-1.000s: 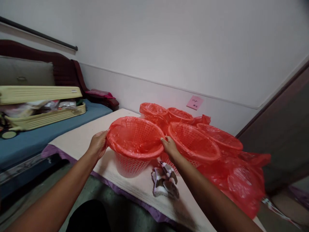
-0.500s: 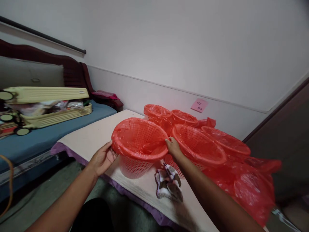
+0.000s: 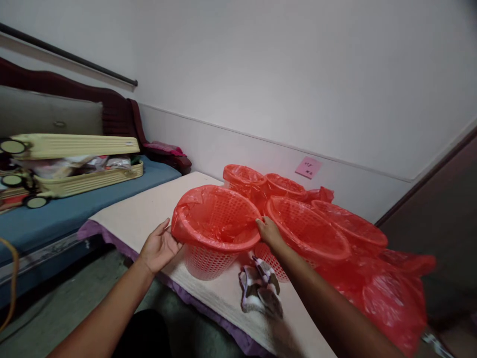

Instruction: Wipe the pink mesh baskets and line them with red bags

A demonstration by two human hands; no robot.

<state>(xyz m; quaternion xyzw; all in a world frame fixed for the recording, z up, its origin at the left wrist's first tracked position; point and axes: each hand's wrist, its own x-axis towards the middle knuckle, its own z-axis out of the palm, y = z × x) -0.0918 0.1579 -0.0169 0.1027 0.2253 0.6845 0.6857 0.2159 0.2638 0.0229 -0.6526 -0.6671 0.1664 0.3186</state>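
A perforated plastic basket (image 3: 208, 262) stands upright on the cream cover, with a red plastic bag (image 3: 218, 241) lining it and folded over its rim. My left hand (image 3: 160, 247) is beside the basket's left side, palm up and fingers apart, its fingertips at the bag's hanging edge. At the right side of the rim, my right hand (image 3: 269, 229) pinches the basket's bag-covered edge between thumb and fingers. A crumpled brown, white and purple cloth (image 3: 261, 288) lies in front of the basket, below my right wrist.
Several more red-lined baskets (image 3: 307, 228) crowd the right and back of the cream-covered surface (image 3: 145, 204). A loose red bag (image 3: 395, 303) bulges at the right. A pink note (image 3: 308, 167) is on the wall. An open yellow suitcase (image 3: 89, 176) lies on the blue bed (image 3: 160, 171).
My left thumb has come off the rim and the hand has opened more. The bag's left edge now hangs lower outside the basket. My right hand keeps its hold on the rim.
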